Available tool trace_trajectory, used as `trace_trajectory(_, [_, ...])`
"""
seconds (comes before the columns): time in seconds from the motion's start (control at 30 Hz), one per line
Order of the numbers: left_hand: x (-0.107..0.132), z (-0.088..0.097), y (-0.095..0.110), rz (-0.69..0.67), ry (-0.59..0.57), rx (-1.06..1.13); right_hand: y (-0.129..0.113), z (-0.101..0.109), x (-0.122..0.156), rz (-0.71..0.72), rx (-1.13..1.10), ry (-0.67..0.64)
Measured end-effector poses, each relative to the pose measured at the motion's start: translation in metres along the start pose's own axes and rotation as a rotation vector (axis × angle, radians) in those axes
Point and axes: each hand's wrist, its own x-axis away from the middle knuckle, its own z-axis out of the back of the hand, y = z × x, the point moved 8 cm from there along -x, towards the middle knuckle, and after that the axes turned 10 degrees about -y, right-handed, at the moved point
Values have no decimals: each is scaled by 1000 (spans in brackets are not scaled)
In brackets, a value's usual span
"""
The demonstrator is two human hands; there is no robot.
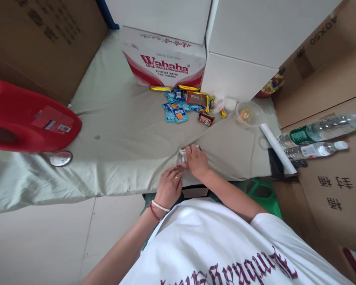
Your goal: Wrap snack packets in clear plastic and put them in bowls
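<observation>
Packet (182, 152) is being held in my right hand (197, 161); my left hand (169, 186) is curling alongside, grip unclear to me.

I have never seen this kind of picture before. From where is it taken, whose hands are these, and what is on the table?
There is no machine here. A person wears a camera on the head, looking down, so the hands are the wearer's own. The right hand holds a small item, mostly hidden by the fingers. The left hand is close beside it; its grip is unclear. On the cloth-covered table lie snack packets in front of a water box, with a clear bowl to their right. A red jug and a round lid are at the left.
</observation>
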Motion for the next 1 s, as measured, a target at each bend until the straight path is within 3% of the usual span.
trace_trajectory(0.2, [10, 16, -29, 60, 224, 23, 5, 6, 6, -54, -27, 67])
trace_trajectory(0.4, [-2, 10, -29, 40, 242, 88, -2, 8, 6, -66, 7, 36])
trace_trajectory(0.53, [-6, 15, -26, 68, 257, 193, 13, 17, 10, -129, -42, 21])
trace_trajectory(0.67, [-11, 24, -28, 164, 265, 432, 58, 42, 21, -112, -446, 130])
trace_trajectory(0.77, [-25, 18, -32, 283, 199, 824, 89, 36, 28, -53, -1024, 34])
trace_trajectory(0.87, [-43, -3, -21, 391, 29, 1243, 88, 16, 38, 13, -1465, -198])
trace_trajectory(0.93, [-52, -15, -10, 433, -55, 1411, 82, 6, 47, 35, -1579, -278])
trace_trajectory(1.0, [-59, -21, -5, 454, -32, 1469, 76, -2, 54, 54, -1638, -281])
